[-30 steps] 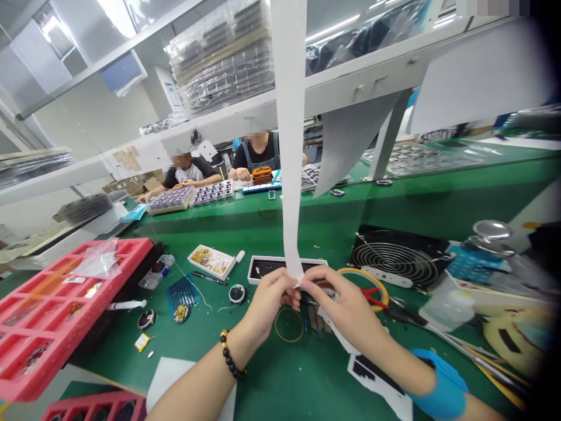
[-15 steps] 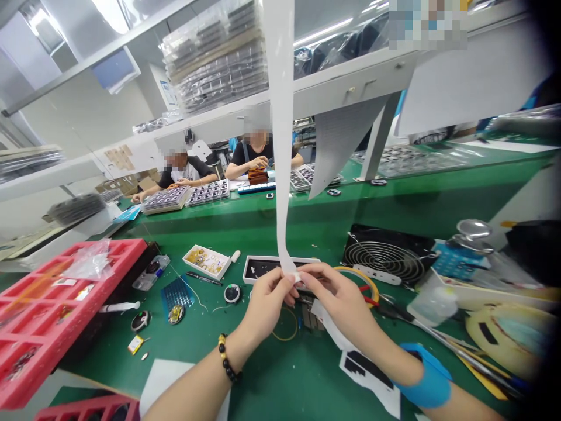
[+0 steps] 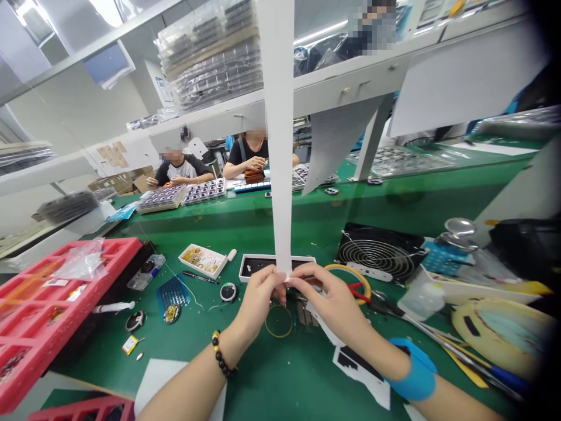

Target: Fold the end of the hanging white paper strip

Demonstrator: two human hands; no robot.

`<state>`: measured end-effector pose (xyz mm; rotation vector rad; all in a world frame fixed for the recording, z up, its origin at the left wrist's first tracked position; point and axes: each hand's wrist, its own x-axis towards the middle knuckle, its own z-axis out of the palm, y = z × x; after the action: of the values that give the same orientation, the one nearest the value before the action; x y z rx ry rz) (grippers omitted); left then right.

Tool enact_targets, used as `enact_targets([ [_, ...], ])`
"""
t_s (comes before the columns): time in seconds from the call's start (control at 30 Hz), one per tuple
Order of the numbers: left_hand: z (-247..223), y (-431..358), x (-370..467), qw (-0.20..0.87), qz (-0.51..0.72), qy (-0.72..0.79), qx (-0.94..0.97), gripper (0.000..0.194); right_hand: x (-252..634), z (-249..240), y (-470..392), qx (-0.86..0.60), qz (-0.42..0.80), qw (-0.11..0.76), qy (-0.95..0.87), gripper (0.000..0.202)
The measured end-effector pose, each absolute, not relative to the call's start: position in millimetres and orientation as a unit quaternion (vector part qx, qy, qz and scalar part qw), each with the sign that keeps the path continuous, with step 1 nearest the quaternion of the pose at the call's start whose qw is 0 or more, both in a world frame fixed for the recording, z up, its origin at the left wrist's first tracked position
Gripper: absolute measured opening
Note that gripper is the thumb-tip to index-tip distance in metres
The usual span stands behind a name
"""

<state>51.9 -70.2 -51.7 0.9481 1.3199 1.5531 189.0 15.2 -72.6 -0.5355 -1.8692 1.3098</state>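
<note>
A long white strip (image 3: 280, 146) hangs from the top of the view down to my hands. My left hand (image 3: 262, 295) pinches its lower end from the left, with a beaded bracelet on the wrist. From the right, my right hand (image 3: 326, 292) pinches the same end; a blue band (image 3: 412, 371) is round that forearm. The fingertips of both hands nearly meet, and any small piece between them is too hidden to make out. Behind the hands lies a white tray with a black inside (image 3: 248, 268). A thin yellow ring (image 3: 279, 321) lies on the green mat below them.
On the left are a red compartment tray (image 3: 109, 248), a white box of small parts (image 3: 204, 260) and round watch-like pieces (image 3: 228, 291). To the right are a black fan (image 3: 381, 251), a tape roll (image 3: 366, 286) and tweezers (image 3: 438, 333). Two people sit across the bench.
The view has shifted slightly, and both hands with the strip's end appear a little further left. The strip now hangs straighter. Across the bench, one person's hand has lifted from the table.
</note>
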Motion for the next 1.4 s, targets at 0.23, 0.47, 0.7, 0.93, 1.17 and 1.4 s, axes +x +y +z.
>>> enact_targets([
  [0.23, -49.9, -70.8, 53.6, 0.386, 0.632, 0.54, 0.401, 0.03, 191.4, -72.0, 15.6, -0.238, 0.512, 0.374, -0.736, 0.029],
  [0.47, -51.3, -72.6, 55.4, 0.355, 0.619, 0.547, 0.438, 0.039, 192.5, -69.6, 14.6, -0.261, 0.519, 0.368, -0.726, 0.035],
  [0.7, -54.0, -75.7, 56.3, 0.333, 0.597, 0.559, 0.469, 0.037, 191.7, -65.4, 12.8, -0.25, 0.518, 0.394, -0.717, 0.031],
  [0.93, -51.3, -73.9, 57.3, 0.357, 0.622, 0.544, 0.435, 0.039, 192.7, -67.0, 10.9, -0.225, 0.52, 0.396, -0.723, 0.025],
  [1.17, -49.4, -71.8, 53.1, 0.42, 0.634, 0.519, 0.391, 0.026, 191.6, -69.6, 9.6, -0.192, 0.491, 0.391, -0.754, 0.018],
  [1.4, -53.6, -74.7, 55.9, 0.376, 0.612, 0.539, 0.44, 0.032, 193.3, -68.7, 11.2, -0.197, 0.476, 0.4, -0.758, 0.02],
])
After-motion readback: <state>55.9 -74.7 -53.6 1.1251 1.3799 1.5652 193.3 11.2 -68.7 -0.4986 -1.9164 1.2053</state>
